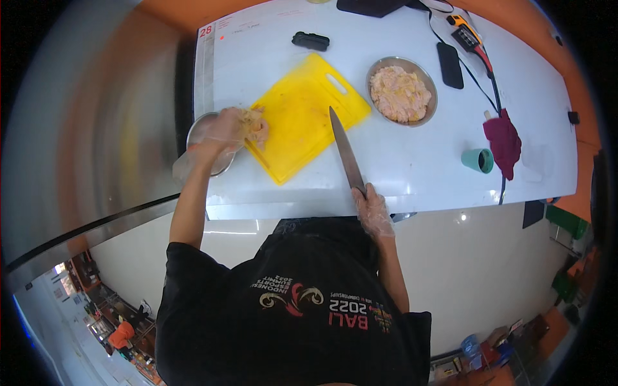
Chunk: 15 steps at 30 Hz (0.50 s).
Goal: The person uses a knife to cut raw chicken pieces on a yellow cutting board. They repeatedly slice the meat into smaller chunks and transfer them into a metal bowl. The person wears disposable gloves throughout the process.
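My left hand (223, 129), in a loose clear plastic glove and slightly blurred, grips pale raw meat (257, 129), probably chicken. That meat hangs at the left corner of a yellow plastic cutting board (301, 116). Under the hand and wrist, partly hidden, stands a metal bowl (226, 163). In my right hand (374, 210), also gloved, is the handle of a large kitchen knife (346, 149). Its blade points away from me, with the tip over the board's right side. Small wet scraps dot the board.
A steel bowl (400, 90) of chopped raw meat stands right of the board. Farther right are a black phone (450, 65), a green cup (478, 160) lying on its side, a maroon cloth (503, 140) and a cable. A black case (310, 41) lies beyond the board. A metal cabinet (106, 120) borders the left.
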### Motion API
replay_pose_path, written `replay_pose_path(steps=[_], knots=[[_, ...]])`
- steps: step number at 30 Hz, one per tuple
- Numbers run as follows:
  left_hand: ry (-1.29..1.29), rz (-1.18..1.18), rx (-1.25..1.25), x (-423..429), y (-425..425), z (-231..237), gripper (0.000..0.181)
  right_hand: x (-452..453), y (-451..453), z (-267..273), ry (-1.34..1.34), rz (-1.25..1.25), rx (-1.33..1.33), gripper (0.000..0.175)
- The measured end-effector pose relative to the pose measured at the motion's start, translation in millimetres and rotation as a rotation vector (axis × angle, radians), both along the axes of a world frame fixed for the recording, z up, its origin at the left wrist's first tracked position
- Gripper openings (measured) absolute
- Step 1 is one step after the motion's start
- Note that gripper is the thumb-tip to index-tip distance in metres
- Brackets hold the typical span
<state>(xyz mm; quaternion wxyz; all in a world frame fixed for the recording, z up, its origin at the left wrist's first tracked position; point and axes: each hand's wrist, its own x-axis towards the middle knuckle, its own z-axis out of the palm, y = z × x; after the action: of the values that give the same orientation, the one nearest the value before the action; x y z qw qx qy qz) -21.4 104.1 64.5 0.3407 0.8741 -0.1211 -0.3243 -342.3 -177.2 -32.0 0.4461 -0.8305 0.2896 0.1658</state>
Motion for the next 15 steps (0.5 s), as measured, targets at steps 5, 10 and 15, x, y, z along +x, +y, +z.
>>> replay_pose_path(steps=[5,10,15], knots=[[-0.064,0.030,0.004,-14,-37,80,0.023,13,12,32,0.124,-0.079,0.129,0.048],[-0.122,0.034,-0.023,-5,-44,103,0.021,3,23,12,0.051,-0.136,0.151,0.045],[-0.158,0.052,-0.094,-4,-42,112,0.021,5,30,8,-0.044,-0.179,0.066,0.048]])
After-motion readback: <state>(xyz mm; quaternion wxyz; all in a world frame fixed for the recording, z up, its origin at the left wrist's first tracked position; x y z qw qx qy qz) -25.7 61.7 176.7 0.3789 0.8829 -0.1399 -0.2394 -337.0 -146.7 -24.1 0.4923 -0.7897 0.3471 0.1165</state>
